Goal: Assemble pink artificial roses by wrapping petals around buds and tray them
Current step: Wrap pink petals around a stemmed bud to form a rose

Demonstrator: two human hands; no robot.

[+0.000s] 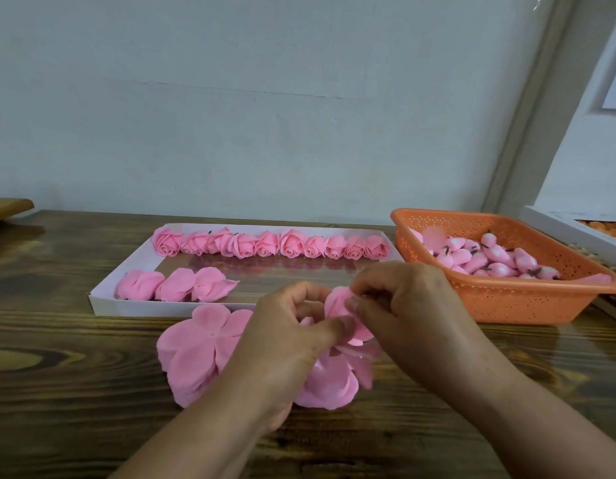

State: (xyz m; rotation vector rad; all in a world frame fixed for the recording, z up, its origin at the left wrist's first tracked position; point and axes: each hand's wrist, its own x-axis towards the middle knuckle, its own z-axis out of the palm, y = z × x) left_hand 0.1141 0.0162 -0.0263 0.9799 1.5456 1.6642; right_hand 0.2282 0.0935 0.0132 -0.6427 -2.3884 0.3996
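Over the table's middle, my left hand (292, 335) and my right hand (408, 305) both pinch a half-made pink rose (341, 305), its loose petals hanging below. The bud inside is hidden by fingers and petals. A stack of flat pink petal sheets (199, 350) lies on the wood just left of my left hand. Behind, a white tray (102, 304) holds a back row of several finished roses (270, 243) and three more roses (175, 284) at its front left. An orange basket (507, 305) at the right holds several pink buds (489, 259).
The wooden table (57, 375) runs to a pale wall. A white box (555, 223) with orange items sits at the far right behind the basket. A wooden board edge (5, 206) shows at the far left.
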